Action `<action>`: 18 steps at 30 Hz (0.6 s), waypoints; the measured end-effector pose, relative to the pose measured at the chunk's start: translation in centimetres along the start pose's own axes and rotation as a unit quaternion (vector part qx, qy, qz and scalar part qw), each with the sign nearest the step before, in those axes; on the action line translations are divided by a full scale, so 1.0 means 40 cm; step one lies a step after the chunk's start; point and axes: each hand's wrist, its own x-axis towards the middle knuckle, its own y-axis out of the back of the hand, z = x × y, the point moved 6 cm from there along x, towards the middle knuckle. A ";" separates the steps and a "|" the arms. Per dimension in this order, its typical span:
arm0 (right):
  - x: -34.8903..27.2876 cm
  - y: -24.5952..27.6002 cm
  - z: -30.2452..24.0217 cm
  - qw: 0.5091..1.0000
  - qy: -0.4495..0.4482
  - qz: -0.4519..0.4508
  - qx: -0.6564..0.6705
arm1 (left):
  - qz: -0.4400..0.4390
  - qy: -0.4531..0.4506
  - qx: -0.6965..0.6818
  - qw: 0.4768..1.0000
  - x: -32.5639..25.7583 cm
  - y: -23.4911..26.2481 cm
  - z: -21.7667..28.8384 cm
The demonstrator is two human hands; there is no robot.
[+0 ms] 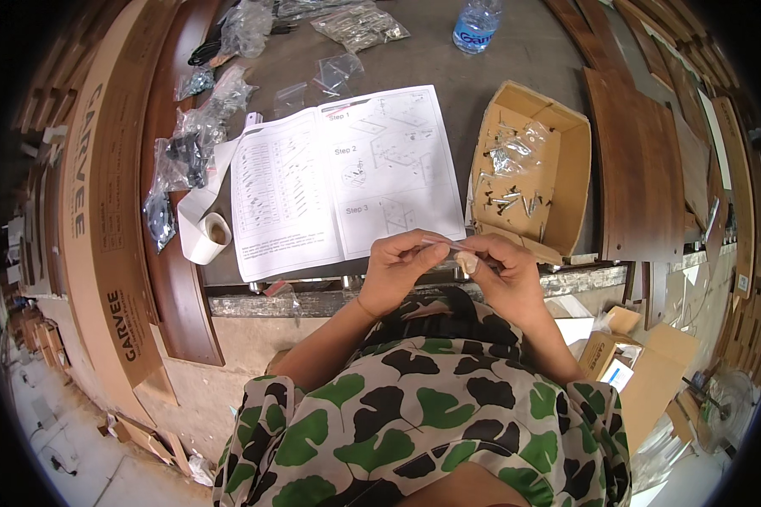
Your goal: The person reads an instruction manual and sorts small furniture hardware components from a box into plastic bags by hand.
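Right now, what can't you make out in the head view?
- Small clear item pinched between left hand and right hand: too small, fingers cover it.
- Hardware in the cardboard box: too small to sort.
- Water bottle: top cut by the edge.

A person wears a loose, pale cream garment printed all over with large fan-shaped leaves in bright green and black, each leaf marked with fine veins. The fabric gathers in soft folds across the chest and shoulders, and its short sleeves end above the elbows, leaving both forearms bare. A thin band circles the wrist of the left hand (395,269). The right hand (503,272) carries no ring or watch that shows.
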 end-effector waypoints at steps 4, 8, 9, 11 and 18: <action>-0.005 0.001 -0.010 0.999 -0.024 0.017 0.017 | 0.011 -0.004 0.005 1.000 -0.001 -0.001 0.008; -0.009 0.009 -0.004 0.997 -0.037 0.022 0.059 | 0.011 -0.003 0.035 0.999 0.006 0.002 -0.001; -0.008 0.011 -0.002 0.997 -0.036 0.025 0.064 | 0.012 -0.006 0.028 1.000 0.009 0.000 0.001; -0.006 0.016 0.002 0.996 -0.032 0.032 0.073 | 0.016 -0.012 0.015 1.000 0.016 -0.009 0.004; 0.003 0.006 -0.019 0.997 -0.031 0.040 0.063 | 0.027 -0.007 0.016 0.999 0.012 -0.011 0.013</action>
